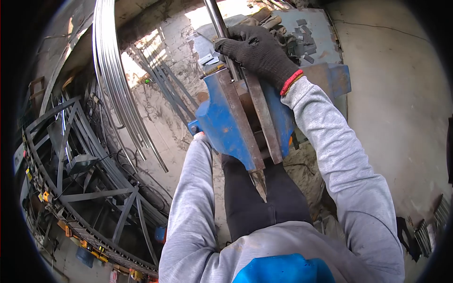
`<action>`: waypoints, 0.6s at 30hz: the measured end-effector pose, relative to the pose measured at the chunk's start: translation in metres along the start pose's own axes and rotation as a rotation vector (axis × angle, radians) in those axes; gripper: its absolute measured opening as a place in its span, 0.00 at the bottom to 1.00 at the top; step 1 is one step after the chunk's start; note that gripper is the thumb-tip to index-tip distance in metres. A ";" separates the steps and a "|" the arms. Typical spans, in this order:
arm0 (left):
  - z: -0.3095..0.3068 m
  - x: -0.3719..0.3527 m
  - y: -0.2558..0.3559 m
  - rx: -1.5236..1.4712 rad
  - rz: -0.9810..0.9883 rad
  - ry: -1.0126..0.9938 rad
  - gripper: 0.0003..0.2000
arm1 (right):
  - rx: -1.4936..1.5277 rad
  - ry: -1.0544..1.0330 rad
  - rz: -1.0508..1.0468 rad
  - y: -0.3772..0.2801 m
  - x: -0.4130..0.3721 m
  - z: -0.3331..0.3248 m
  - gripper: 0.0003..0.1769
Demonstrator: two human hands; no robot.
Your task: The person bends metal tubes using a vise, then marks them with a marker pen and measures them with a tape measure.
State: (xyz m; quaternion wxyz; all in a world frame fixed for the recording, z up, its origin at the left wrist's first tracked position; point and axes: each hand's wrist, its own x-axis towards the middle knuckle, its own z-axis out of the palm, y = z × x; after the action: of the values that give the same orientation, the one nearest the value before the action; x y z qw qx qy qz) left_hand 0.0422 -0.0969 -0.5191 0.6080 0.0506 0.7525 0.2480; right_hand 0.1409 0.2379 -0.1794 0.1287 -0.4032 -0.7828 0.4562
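A big blue bench vise (pixel 219 125) with brown steel jaws fills the middle of the view. A shiny round metal tube (pixel 214 16) stands with its lower end at the far end of the jaws. My right hand (pixel 257 52), in a dark knitted glove with a red cuff, is closed around this tube just above the vise. Low on the vise's left side is my left hand (pixel 200 136), by the round blue end of the vise's screw (pixel 193 127). Nearly all of it is hidden behind the vise, fingers included.
Long shiny tubes (pixel 111 56) hang or lean at the upper left. Grey bars (pixel 165 85) lie on the dusty floor. A metal frame rack (pixel 71 193) stands at left. Behind the vise, a bench (pixel 325 28) carries small flat metal pieces (pixel 304 42) and gloves (pixel 266 21).
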 end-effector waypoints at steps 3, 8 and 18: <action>-0.053 0.093 0.065 -1.134 -0.218 -0.370 0.25 | -0.010 -0.012 0.009 -0.002 0.000 0.000 0.23; -0.101 0.046 0.174 -1.058 -0.101 -0.533 0.15 | -0.043 -0.006 -0.028 -0.004 -0.001 -0.002 0.24; -0.094 -0.084 0.319 -0.786 0.314 0.017 0.19 | 0.043 -0.046 0.032 0.000 0.002 0.002 0.22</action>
State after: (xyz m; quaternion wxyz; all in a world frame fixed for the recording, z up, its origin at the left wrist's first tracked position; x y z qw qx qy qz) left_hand -0.0971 0.1201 -0.2932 0.5297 -0.0730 0.5889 0.6060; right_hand 0.1383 0.2380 -0.1804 0.1119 -0.4022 -0.7690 0.4841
